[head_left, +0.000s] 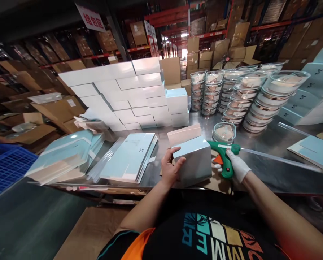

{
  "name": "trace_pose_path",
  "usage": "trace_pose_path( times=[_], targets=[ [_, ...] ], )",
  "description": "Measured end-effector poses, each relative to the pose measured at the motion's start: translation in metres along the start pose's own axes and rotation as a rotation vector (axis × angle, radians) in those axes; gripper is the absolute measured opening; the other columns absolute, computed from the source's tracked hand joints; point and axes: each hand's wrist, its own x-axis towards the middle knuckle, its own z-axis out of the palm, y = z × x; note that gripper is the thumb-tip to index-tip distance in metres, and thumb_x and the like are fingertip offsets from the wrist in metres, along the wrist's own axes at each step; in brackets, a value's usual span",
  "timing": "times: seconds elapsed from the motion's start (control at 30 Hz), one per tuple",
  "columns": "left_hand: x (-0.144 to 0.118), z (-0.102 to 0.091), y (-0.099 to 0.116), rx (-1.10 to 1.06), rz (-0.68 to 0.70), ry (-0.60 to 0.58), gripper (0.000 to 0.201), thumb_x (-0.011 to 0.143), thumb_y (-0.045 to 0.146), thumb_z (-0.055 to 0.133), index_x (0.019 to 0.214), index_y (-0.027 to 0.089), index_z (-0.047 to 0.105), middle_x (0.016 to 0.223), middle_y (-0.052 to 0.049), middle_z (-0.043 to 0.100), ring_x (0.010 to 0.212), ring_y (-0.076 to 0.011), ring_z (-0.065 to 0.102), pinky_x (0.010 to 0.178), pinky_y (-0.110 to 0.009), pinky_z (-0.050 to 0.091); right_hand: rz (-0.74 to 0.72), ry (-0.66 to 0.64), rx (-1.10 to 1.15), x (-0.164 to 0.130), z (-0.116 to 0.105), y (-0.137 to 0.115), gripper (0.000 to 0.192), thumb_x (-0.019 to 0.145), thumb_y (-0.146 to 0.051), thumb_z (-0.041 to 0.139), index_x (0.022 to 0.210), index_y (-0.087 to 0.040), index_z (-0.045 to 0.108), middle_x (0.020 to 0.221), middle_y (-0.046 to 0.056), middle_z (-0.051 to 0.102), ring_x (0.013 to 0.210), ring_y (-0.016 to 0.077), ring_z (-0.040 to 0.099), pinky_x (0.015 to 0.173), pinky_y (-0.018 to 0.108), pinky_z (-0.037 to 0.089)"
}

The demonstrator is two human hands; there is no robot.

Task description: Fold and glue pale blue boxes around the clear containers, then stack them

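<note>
Your bare left hand (172, 168) grasps the light-blue carton (195, 164) at its left side, with the thumb laid against the near face and a finger at the top edge. The carton is in front of your body, just to the right of this hand, and beyond your fingers one pale flap (184, 135) stands raised at its far side. Your gloved right hand (236, 166) is closed around the handle of the green hot-glue gun (227, 172); whether the orange trigger (218, 159) is pressed, I cannot tell. From behind this grip a clear glue stick (280, 159) extends to the right. The nozzle points to the carton's far right corner, but its tip is hidden, so contact cannot be confirmed.

Just beyond the gun there is a glass food container (224, 132), and farther are stacks of similar ones (269, 101). To the left of your left hand lie flattened blue cartons (126, 157).

In my judgement, the step in hand is gluing the carton's flap. The next move seems to call for a steady left hold, a small bead near the flap, then firm pressing.
</note>
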Motion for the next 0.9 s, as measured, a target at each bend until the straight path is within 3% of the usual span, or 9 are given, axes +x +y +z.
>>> trace_pose_path(
  times=[0.13,0.23,0.33,0.47,0.57,0.67,0.73,0.8,0.9],
  targets=[
    [0.001,-0.002,-0.002,0.0,0.011,-0.018,0.061,0.082,0.073,0.08,0.112,0.02,0.079,0.102,-0.009,0.077,0.093,-0.0242,0.073,0.082,-0.032,0.057,-0.148,0.237,-0.386,0.011,-0.021,-0.003,0.037,0.094,-0.05,0.063,0.074,-0.02,0.069,0.077,0.016,0.076,0.088,0.0344,0.076,0.074,0.042,0.06],
    [0.001,-0.002,-0.006,-0.001,0.033,-0.077,0.065,0.081,0.078,0.078,0.11,0.019,0.08,0.105,-0.011,0.079,0.098,-0.026,0.074,0.086,-0.034,0.058,-0.322,0.263,-0.401,0.006,-0.017,-0.015,0.028,0.087,-0.049,0.07,0.09,-0.022,0.075,0.102,0.013,0.081,0.115,0.035,0.071,0.099,0.045,0.057],
    [-0.001,-0.002,-0.012,0.007,0.074,-0.155,0.066,0.082,0.079,0.076,0.109,0.02,0.081,0.107,-0.012,0.081,0.107,-0.0292,0.074,0.101,-0.04,0.056,-0.565,0.047,-0.297,-0.005,0.013,-0.033,0.051,0.087,-0.056,0.068,0.127,-0.025,0.072,0.133,0.009,0.075,0.131,0.0302,0.066,0.112,0.043,0.053],
    [-0.001,-0.004,-0.018,0.041,0.097,-0.206,0.062,0.084,0.078,0.075,0.109,0.021,0.081,0.106,-0.012,0.08,0.118,-0.0327,0.072,0.112,-0.047,0.052,-0.725,-0.245,-0.226,-0.015,0.046,-0.05,0.05,0.089,-0.056,0.068,0.126,-0.023,0.072,0.127,0.009,0.077,0.127,0.0298,0.069,0.114,0.045,0.053],
    [-0.002,0.0,-0.02,-0.02,0.126,-0.177,0.059,0.084,0.074,0.078,0.106,0.02,0.074,0.118,-0.015,0.075,0.127,-0.0326,0.069,0.111,-0.047,0.053,-0.728,-0.324,-0.217,-0.014,0.04,-0.047,0.063,0.084,-0.067,0.078,0.127,-0.022,0.069,0.132,0.012,0.074,0.127,0.0327,0.069,0.115,0.049,0.052],
    [0.001,0.006,-0.019,-0.175,0.167,-0.065,0.057,0.082,0.066,0.086,0.11,0.025,0.059,0.124,-0.012,0.072,0.124,-0.0285,0.073,0.105,-0.045,0.058,-0.8,-0.367,-0.287,-0.008,0.021,-0.036,0.077,0.069,-0.069,0.092,0.126,-0.023,0.068,0.153,0.018,0.062,0.147,0.0378,0.056,0.123,0.054,0.044],
    [0.006,0.006,-0.016,-0.211,0.237,-0.082,0.051,0.084,0.059,0.087,0.11,0.026,0.058,0.116,-0.008,0.072,0.118,-0.0263,0.075,0.106,-0.047,0.059,-0.88,-0.393,-0.334,-0.007,0.013,-0.029,0.06,0.078,-0.058,0.091,0.123,-0.026,0.07,0.167,0.015,0.049,0.158,0.0364,0.043,0.128,0.056,0.037],
    [0.013,0.002,-0.011,-0.135,0.332,-0.213,0.036,0.091,0.054,0.082,0.108,0.026,0.067,0.112,-0.008,0.073,0.125,-0.028,0.072,0.113,-0.052,0.055,-0.958,-0.436,-0.374,-0.009,0.011,-0.026,0.036,0.092,-0.041,0.082,0.125,-0.031,0.073,0.175,0.009,0.039,0.163,0.0321,0.037,0.131,0.056,0.033],
    [0.021,-0.008,-0.002,-0.009,0.389,-0.419,0.037,0.101,0.061,0.065,0.101,0.026,0.079,0.114,-0.011,0.078,0.138,-0.0322,0.065,0.118,-0.059,0.051,-1.027,-0.48,-0.414,-0.018,0.015,-0.03,0.03,0.099,-0.025,0.071,0.126,-0.036,0.075,0.174,0.005,0.042,0.16,0.0285,0.042,0.13,0.055,0.038]
  ],
)
